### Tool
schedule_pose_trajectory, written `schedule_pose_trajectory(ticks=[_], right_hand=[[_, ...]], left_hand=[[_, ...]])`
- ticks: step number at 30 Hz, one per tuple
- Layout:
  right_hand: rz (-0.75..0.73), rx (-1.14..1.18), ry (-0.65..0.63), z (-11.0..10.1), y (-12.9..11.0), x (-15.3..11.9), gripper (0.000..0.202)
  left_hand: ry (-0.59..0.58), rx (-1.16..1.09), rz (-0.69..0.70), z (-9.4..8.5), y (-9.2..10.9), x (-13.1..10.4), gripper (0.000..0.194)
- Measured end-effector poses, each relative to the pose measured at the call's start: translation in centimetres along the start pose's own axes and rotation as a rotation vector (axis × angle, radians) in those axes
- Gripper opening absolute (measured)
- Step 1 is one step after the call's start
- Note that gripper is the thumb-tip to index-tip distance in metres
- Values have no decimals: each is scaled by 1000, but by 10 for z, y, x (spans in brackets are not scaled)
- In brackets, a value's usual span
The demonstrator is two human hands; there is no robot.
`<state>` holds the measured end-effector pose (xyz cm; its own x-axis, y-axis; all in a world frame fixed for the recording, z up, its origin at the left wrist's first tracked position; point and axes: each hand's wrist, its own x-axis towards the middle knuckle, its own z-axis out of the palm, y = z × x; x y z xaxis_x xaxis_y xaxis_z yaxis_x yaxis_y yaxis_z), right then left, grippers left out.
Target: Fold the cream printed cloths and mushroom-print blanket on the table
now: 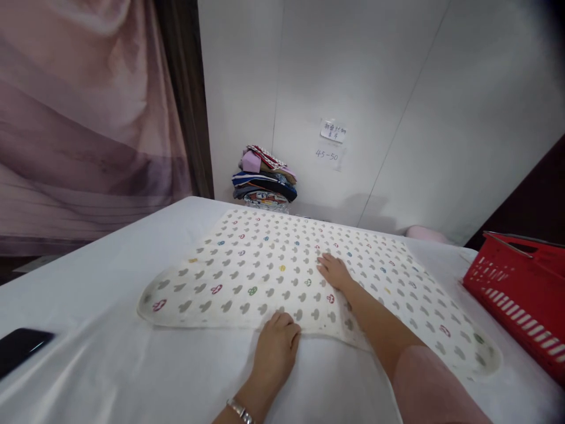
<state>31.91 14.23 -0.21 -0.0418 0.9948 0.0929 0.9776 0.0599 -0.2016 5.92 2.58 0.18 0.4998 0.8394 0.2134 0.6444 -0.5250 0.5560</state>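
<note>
A cream cloth printed with grey mushrooms and a few coloured ones lies spread over the white-covered table, its corners rounded. At its near edge is my left hand, with the fingers curled together over the border; the fingertips are partly hidden. My right hand rests flat on the middle of the cloth, fingers stretched out. Below my right forearm the near edge bends, and a strip of it runs down toward me.
A red plastic basket stands at the table's right side. On the left edge lies a dark phone. A pile of folded fabrics rises at the far edge against the white wall. A pink curtain hangs at left.
</note>
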Motion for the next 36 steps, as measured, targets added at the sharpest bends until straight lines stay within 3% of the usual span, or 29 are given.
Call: schedule_pose_trajectory(ticks=[5,9,12,13,16,18,20,25,30,33,36], right_hand=[[13,23,10,-2,-3,-4,42],[-75,84,3,8,-6,-43,47],[-188,83,-23,8,17,-71,48],[-151,62,-21,3,30,-77,46],[219,-28,77,-19,74,-91,43],[327,-47,105,-34,96,-102,43],[333,-37,120,-43,106,-119,43],[257,35,159,-43,91,-193,47],[11,91,212,-36,73,-266,41],[-75,88,260,-34,67,-279,32],[-111,61,279,-33,63,-272,31]], left_hand=[[0,-23,8,0,-2,-1,20],[4,-26,6,-1,-1,0,17],[-2,-13,14,-3,-1,1,15],[-6,-7,19,-4,-1,2,15],[-1,9,41,-5,-1,3,16],[7,20,60,-6,-2,3,15],[11,35,80,-7,-2,4,15],[7,93,121,-9,-2,4,15],[7,204,167,-8,3,5,17],[15,281,243,-1,11,7,20],[-30,305,328,8,22,12,22]])
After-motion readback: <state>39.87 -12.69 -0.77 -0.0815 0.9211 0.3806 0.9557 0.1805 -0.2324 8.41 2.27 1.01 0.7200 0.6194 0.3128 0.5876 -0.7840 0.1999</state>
